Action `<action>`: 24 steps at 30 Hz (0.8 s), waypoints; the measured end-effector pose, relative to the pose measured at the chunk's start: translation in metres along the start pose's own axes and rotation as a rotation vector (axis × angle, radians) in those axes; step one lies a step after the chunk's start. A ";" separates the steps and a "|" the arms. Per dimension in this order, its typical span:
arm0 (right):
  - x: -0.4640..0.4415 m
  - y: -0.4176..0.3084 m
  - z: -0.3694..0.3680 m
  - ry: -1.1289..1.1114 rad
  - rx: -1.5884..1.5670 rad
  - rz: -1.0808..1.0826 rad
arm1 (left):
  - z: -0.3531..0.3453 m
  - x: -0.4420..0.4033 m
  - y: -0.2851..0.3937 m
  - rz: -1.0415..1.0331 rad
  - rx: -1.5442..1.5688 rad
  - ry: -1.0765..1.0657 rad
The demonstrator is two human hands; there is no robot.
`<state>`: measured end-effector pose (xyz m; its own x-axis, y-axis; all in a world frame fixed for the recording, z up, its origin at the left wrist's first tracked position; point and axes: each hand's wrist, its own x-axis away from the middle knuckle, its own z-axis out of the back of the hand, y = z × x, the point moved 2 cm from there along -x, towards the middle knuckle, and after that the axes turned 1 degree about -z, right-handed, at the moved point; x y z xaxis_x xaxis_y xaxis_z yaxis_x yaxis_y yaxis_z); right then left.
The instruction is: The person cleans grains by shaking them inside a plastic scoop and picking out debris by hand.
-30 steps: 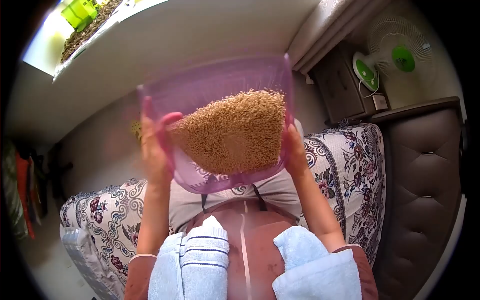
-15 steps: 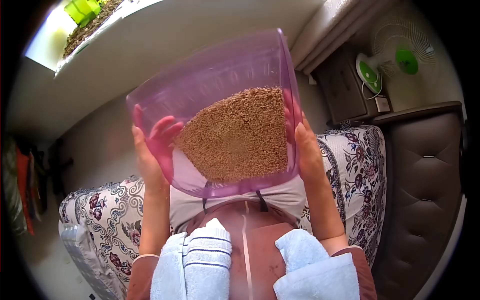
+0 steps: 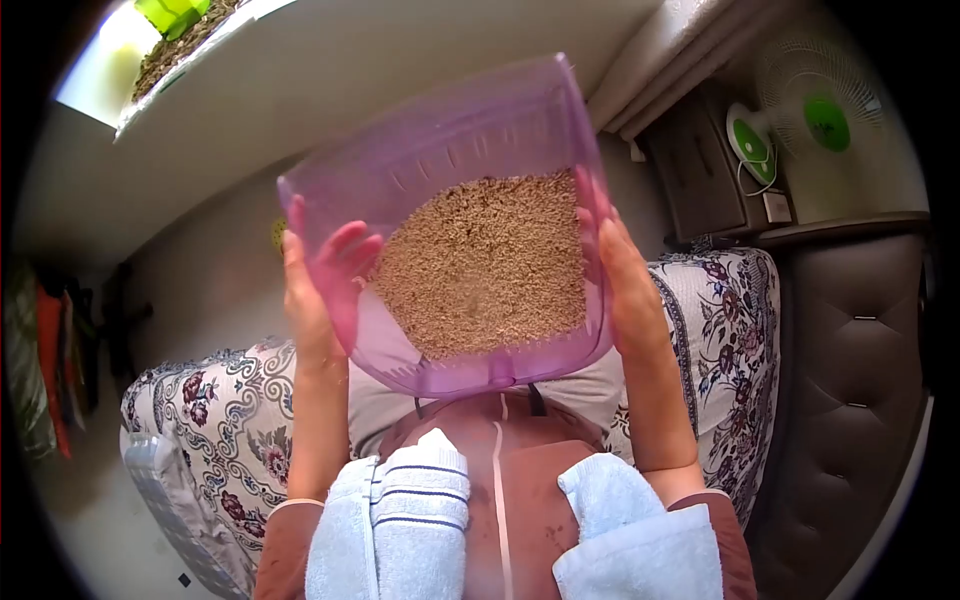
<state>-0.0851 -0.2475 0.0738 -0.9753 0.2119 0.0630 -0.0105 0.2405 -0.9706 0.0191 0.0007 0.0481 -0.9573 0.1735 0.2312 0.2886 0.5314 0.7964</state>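
Observation:
A translucent purple plastic container is held up in front of my body, tilted so its inside faces me. Small tan grains lie heaped in it, toward its right and lower side. My left hand holds the left side, its fingers showing pink through the plastic. On the opposite side my right hand grips the wall, with some fingers behind the plastic. Light blue towels hang over my chest.
A patterned bedspread lies behind my lap, beside a brown padded headboard. A green and white fan stands by a dark nightstand. A windowsill holds a green container.
The container has risen and tipped more toward me since the first frame. Lately it has shifted slightly right, and the grains have spread a little. Both hands still hold it.

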 end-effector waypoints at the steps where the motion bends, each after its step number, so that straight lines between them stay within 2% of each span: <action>1: 0.002 0.000 -0.001 -0.029 -0.053 0.085 | -0.005 0.005 0.009 -0.090 0.011 -0.052; 2: 0.002 0.003 -0.002 -0.059 -0.110 0.174 | -0.001 -0.002 0.006 -0.107 -0.078 -0.090; 4: -0.005 0.064 0.023 0.021 -0.180 0.024 | 0.018 -0.022 -0.015 -0.128 -0.267 -0.171; 6: 0.007 0.080 0.026 0.088 -0.175 -0.094 | 0.023 -0.023 -0.031 -0.016 -0.195 -0.142; 9: 0.014 0.090 0.029 0.117 -0.214 -0.136 | 0.031 -0.022 -0.052 0.096 -0.203 -0.052; 12: 0.009 0.075 0.026 0.111 -0.096 -0.183 | 0.031 -0.022 -0.053 0.242 -0.177 -0.016; 13: 0.007 0.062 0.023 0.131 0.006 -0.177 | 0.026 -0.023 -0.047 0.216 -0.157 -0.036; 16: 0.005 0.019 0.011 0.123 -0.022 0.002 | 0.003 -0.018 -0.008 -0.005 -0.163 -0.140; 17: 0.005 0.025 0.016 0.091 -0.042 0.047 | -0.011 -0.007 0.010 -0.081 -0.074 -0.286; 19: 0.004 0.051 0.024 0.061 -0.083 0.087 | -0.016 -0.014 0.001 -0.144 -0.177 -0.192; 21: 0.003 0.079 0.031 0.088 -0.101 0.064 | 0.009 -0.026 -0.022 -0.134 -0.237 -0.188; 24: 0.020 0.083 0.025 0.119 -0.200 -0.034 | 0.016 -0.018 -0.033 -0.048 -0.218 -0.155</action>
<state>-0.1112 -0.2469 -0.0111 -0.9420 0.3081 0.1330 0.0131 0.4298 -0.9028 0.0270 -0.0065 0.0087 -0.9512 0.2863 0.1150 0.2166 0.3543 0.9097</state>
